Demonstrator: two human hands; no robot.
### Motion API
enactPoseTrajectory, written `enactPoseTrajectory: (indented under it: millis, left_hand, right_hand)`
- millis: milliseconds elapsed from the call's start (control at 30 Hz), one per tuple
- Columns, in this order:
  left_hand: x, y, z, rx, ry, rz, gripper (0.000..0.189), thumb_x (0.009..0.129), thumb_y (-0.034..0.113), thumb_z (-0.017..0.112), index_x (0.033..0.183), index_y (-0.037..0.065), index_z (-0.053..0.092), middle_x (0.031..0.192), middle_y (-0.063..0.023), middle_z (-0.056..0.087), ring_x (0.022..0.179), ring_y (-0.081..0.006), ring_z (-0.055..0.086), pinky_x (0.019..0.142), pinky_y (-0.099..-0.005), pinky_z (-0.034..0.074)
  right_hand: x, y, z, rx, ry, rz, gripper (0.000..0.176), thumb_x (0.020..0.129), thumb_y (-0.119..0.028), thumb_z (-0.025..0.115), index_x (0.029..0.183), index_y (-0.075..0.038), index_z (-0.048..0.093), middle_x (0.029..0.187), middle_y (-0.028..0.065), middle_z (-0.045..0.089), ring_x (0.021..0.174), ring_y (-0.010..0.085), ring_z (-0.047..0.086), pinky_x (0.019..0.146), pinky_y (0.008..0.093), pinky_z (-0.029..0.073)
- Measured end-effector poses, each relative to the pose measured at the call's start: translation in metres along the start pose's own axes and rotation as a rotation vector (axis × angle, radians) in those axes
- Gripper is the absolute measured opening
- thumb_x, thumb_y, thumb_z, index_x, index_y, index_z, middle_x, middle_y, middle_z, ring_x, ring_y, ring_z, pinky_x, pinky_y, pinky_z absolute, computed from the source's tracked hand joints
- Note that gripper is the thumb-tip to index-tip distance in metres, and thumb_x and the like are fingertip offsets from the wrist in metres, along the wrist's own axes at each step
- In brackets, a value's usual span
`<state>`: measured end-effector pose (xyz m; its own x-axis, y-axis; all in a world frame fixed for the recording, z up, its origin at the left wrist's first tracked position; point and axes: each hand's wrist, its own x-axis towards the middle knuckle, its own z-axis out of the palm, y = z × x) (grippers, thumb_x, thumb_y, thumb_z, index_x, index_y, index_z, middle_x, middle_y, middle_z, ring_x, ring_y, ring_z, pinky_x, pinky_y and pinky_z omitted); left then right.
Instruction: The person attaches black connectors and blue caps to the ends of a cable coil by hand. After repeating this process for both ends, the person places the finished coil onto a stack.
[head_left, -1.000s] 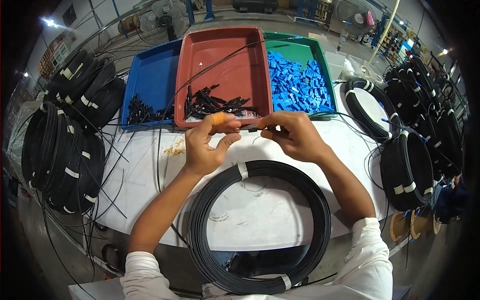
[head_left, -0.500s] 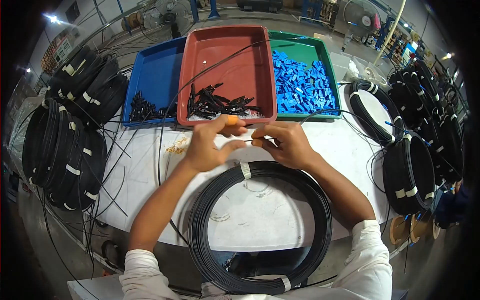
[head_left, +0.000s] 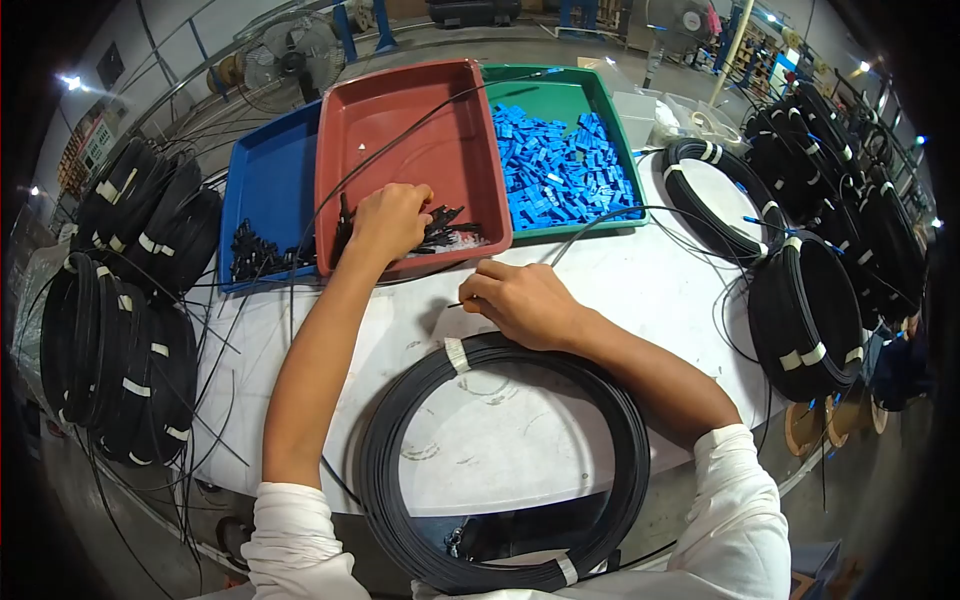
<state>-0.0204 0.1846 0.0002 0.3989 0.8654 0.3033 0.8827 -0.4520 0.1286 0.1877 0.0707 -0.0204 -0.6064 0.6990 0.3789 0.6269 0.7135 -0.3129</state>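
My left hand (head_left: pixel 392 222) is inside the red tray (head_left: pixel 410 110), over the small black parts (head_left: pixel 446 228). Its fingers are curled down, and whether they hold a part is hidden. My right hand (head_left: pixel 518 298) is closed on a thin black cable (head_left: pixel 456 305), whose end sticks out to the left of the fingertips. Below both hands, a large coil of black cable (head_left: pixel 625 440) with white tape bands lies on the white table (head_left: pixel 490 440) and reaches over its front edge.
The blue tray (head_left: pixel 272 165) holds more black parts, and the green tray (head_left: pixel 600 90) holds blue connectors (head_left: pixel 560 170). Taped coils stand at the left (head_left: pixel 110 360) and right (head_left: pixel 805 320). Loose cables cross the table's left side and the red tray.
My left hand has moved from beside my right hand up and left into the red tray. My right hand still pinches the cable. The whole view has shifted slightly.
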Motion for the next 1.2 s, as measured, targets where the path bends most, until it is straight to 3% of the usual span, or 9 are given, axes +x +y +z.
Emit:
enactPoseTrajectory:
  millis: [233, 300, 433, 500, 633, 767, 933, 1100, 1200]
  left_hand:
    - [0.016, -0.006, 0.004, -0.237, -0.084, 0.040, 0.028, 0.082, 0.003, 0.066, 0.111, 0.005, 0.066, 0.094, -0.0161, 0.072, 0.092, -0.0322, 0.070, 0.079, -0.0415, 0.053]
    - [0.018, -0.019, 0.015, -0.275, 0.077, 0.153, 0.028, 0.087, 0.005, 0.058, 0.114, 0.007, 0.064, 0.091, -0.0143, 0.070, 0.088, -0.0318, 0.069, 0.080, -0.0410, 0.053]
    - [0.010, -0.025, 0.004, -0.585, 0.187, 0.076, 0.032, 0.091, 0.003, 0.053, 0.122, 0.007, 0.059, 0.088, -0.0051, 0.057, 0.075, -0.0167, 0.061, 0.072, -0.0287, 0.049]
    - [0.002, -0.031, 0.002, -1.053, 0.166, -0.046, 0.032, 0.094, 0.003, 0.053, 0.125, 0.009, 0.058, 0.089, -0.0003, 0.057, 0.079, -0.0112, 0.062, 0.070, -0.0248, 0.048]
    - [-0.027, -0.025, -0.006, -1.455, 0.248, -0.167, 0.013, 0.093, 0.003, 0.063, 0.105, 0.006, 0.059, 0.092, -0.0056, 0.064, 0.076, -0.0117, 0.064, 0.064, -0.0215, 0.048]
    - [-0.055, -0.033, 0.003, -1.619, 0.237, -0.022, 0.012, 0.090, 0.001, 0.067, 0.095, 0.006, 0.057, 0.088, -0.0085, 0.066, 0.073, -0.0126, 0.064, 0.066, -0.0223, 0.050]
    - [-0.080, -0.003, 0.004, -1.706, 0.290, -0.120, 0.030, 0.092, 0.001, 0.066, 0.119, 0.009, 0.056, 0.106, -0.0019, 0.059, 0.096, -0.0094, 0.059, 0.079, -0.0220, 0.047]
    - [-0.089, 0.016, 0.002, -1.460, 0.231, -0.025, 0.036, 0.096, 0.006, 0.061, 0.131, 0.007, 0.054, 0.098, 0.0006, 0.050, 0.091, -0.0089, 0.058, 0.079, -0.0210, 0.046]
    - [-0.095, 0.030, 0.000, -1.203, 0.260, 0.035, 0.030, 0.100, 0.007, 0.055, 0.130, 0.005, 0.055, 0.106, -0.0012, 0.050, 0.089, -0.0115, 0.062, 0.076, -0.0241, 0.048]
  right_hand:
    - [0.000, 0.003, 0.003, -0.028, 0.024, -0.022, 0.013, 0.092, -0.020, 0.061, 0.096, -0.008, 0.064, 0.093, 0.0088, 0.062, 0.073, 0.0321, 0.066, 0.064, 0.0447, 0.052]
    - [-0.001, 0.003, 0.004, -0.031, 0.030, -0.044, 0.016, 0.092, -0.021, 0.059, 0.095, -0.006, 0.062, 0.092, 0.0106, 0.061, 0.075, 0.0324, 0.066, 0.063, 0.0449, 0.052]
    - [-0.001, 0.004, 0.004, -0.039, 0.046, -0.052, 0.016, 0.092, -0.021, 0.059, 0.095, -0.006, 0.063, 0.092, 0.0104, 0.061, 0.075, 0.0319, 0.066, 0.063, 0.0446, 0.052]
    - [-0.002, 0.003, 0.004, -0.047, 0.030, -0.044, 0.016, 0.092, -0.021, 0.059, 0.096, -0.006, 0.062, 0.092, 0.0103, 0.061, 0.075, 0.0317, 0.066, 0.063, 0.0440, 0.052]
    - [-0.002, 0.005, 0.007, -0.050, 0.055, -0.063, 0.014, 0.091, -0.020, 0.059, 0.096, -0.007, 0.062, 0.093, 0.0094, 0.061, 0.075, 0.0312, 0.066, 0.062, 0.0439, 0.052]
    - [-0.002, 0.003, 0.007, -0.036, 0.195, -0.069, 0.011, 0.091, -0.019, 0.060, 0.096, -0.009, 0.062, 0.091, 0.0071, 0.060, 0.071, 0.0287, 0.065, 0.059, 0.0421, 0.051]
    - [0.000, -0.001, 0.007, -0.063, 0.423, -0.010, 0.013, 0.091, -0.022, 0.063, 0.098, -0.011, 0.062, 0.089, 0.0051, 0.058, 0.065, 0.0252, 0.064, 0.051, 0.0382, 0.049]
    - [0.002, -0.002, 0.005, -0.034, 0.424, -0.048, 0.013, 0.089, -0.014, 0.068, 0.100, -0.010, 0.061, 0.088, 0.0041, 0.058, 0.066, 0.0255, 0.063, 0.051, 0.0380, 0.048]
    - [0.001, -0.002, 0.005, -0.033, 0.365, -0.123, 0.013, 0.089, -0.017, 0.066, 0.098, -0.011, 0.060, 0.091, 0.0046, 0.058, 0.068, 0.0246, 0.064, 0.054, 0.0378, 0.050]
